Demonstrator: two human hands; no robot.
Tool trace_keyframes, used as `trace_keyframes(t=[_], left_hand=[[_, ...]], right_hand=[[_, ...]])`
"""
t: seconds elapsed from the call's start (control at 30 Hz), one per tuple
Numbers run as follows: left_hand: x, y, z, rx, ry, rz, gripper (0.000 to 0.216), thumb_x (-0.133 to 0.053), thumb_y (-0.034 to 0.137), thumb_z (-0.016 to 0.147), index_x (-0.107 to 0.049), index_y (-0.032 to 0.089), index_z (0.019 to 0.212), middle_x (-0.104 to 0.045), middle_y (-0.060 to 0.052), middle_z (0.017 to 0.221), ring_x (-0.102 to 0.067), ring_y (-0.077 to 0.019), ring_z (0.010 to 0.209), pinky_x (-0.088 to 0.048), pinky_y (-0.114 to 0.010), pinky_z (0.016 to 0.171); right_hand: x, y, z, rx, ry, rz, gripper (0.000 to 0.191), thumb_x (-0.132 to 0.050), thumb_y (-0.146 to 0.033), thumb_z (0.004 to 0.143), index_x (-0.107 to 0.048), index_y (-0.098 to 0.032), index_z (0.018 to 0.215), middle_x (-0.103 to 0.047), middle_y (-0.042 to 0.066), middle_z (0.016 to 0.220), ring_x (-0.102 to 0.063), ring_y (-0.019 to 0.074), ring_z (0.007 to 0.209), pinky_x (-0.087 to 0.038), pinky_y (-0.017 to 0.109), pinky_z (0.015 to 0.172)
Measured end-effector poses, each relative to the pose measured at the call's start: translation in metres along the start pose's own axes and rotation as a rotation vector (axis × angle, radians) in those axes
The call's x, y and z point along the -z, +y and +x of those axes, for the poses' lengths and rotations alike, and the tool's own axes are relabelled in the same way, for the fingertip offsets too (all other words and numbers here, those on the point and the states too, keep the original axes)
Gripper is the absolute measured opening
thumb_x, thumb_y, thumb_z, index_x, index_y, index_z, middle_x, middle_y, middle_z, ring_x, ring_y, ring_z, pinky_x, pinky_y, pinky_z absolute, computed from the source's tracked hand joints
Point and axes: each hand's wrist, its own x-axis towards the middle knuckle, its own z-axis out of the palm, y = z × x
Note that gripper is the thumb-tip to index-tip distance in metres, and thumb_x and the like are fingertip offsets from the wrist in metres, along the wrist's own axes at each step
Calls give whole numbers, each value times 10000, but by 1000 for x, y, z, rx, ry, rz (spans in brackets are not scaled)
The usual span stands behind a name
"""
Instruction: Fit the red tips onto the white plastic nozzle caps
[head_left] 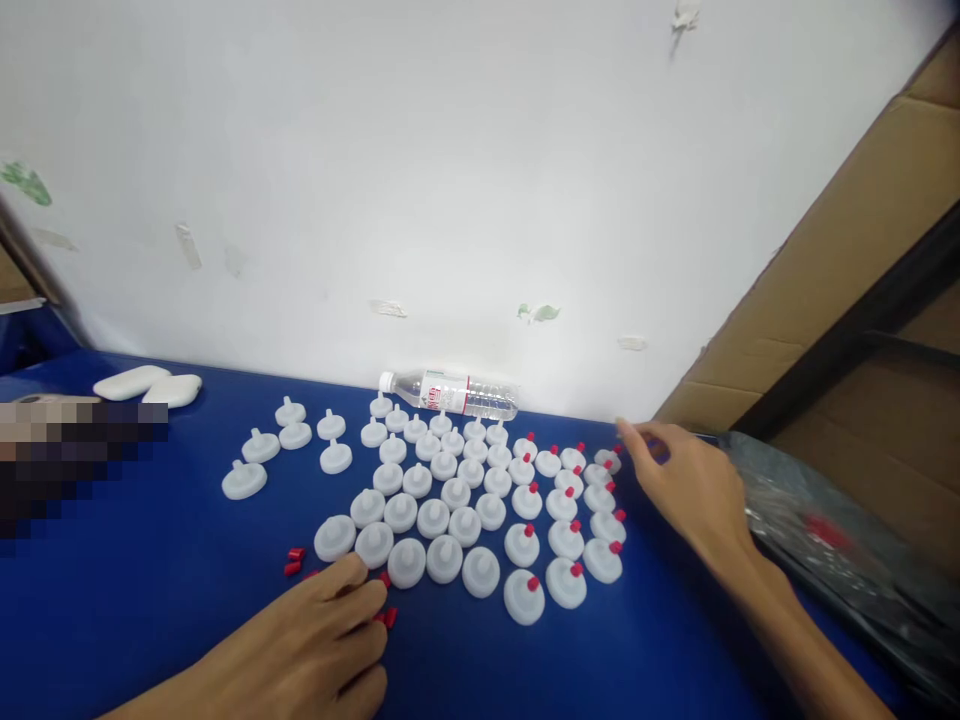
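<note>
so — left hand [319,635] nearest, fingers curled over loose red pieces [296,554] on blue table [187,590]; cannot tell whether any gripped. next, white spouted lids [444,562] in rough rows, those at right end red-tipped. right hand [686,490] just beside that end, thumb and forefinger nearly together — hold unclear. farther, clear bottle [487,398] on its side by white wall [465,180].
</note>
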Motion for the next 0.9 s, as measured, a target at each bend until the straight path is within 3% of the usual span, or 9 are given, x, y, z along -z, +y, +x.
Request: trace_keyframes(t=[0.13,0.2,0.3,0.37,0.47,0.63,0.8,0.9], left_hand=[[1,7,5,42,-32,-2,261,-651,172,968,-624,227,714,-660,23,685,-601,-199,726,-483,-414,937],[5,11,8,97,-71,15,245,-688,162,949,-623,225,721,-664,17,701,-610,-199,749,-496,-406,940],[12,15,13,120,-92,48,176,-726,263,945,-665,226,784,-673,-13,744,-623,-213,793,-527,-399,937],[14,16,15,119,-96,59,183,-724,340,950,-678,226,814,-672,-27,755,-628,-224,818,-538,-402,942],[13,15,17,119,-106,59,213,-716,403,952,-680,224,844,-675,-36,768,-634,-231,846,-543,-406,952],[9,15,13,131,-127,47,214,-726,387,948,-658,218,835,-673,-28,758,-633,-226,850,-532,-394,952],[5,17,5,213,-126,9,180,-699,260,952,-635,223,787,-719,-5,784,-636,-218,823,-510,-391,901],[5,19,5,200,-89,23,214,-664,190,980,-637,222,771,-723,5,769,-642,-205,794,-510,-386,888]], right_hand=[[16,-30,-11,181,144,121,383,-492,-508,1048,-738,-232,948,-768,66,995,-681,275,979,-482,391,876],[24,-50,-21,369,195,234,291,-530,-426,1060,-716,-228,955,-758,53,978,-676,244,954,-488,376,889],[32,-80,-41,708,110,379,112,-580,-227,1038,-692,-222,1034,-755,29,998,-696,212,962,-471,397,957],[33,-94,-54,825,33,424,117,-604,-146,1011,-686,-230,999,-742,-17,897,-699,187,915,-411,447,1076],[30,-104,-65,857,-12,433,115,-637,-180,1006,-692,-239,925,-712,-45,799,-693,174,886,-378,469,1127],[24,-103,-67,832,-180,357,95,-720,-322,974,-711,-241,926,-706,-6,929,-683,216,970,-425,534,1117],[23,-106,-69,846,-239,356,43,-686,-241,976,-725,-248,958,-716,26,1107,-661,250,1164,-482,526,1113],[24,-108,-70,883,-232,349,87,-658,-225,996,-736,-257,1018,-730,20,1091,-671,251,1172,-508,526,1100]])
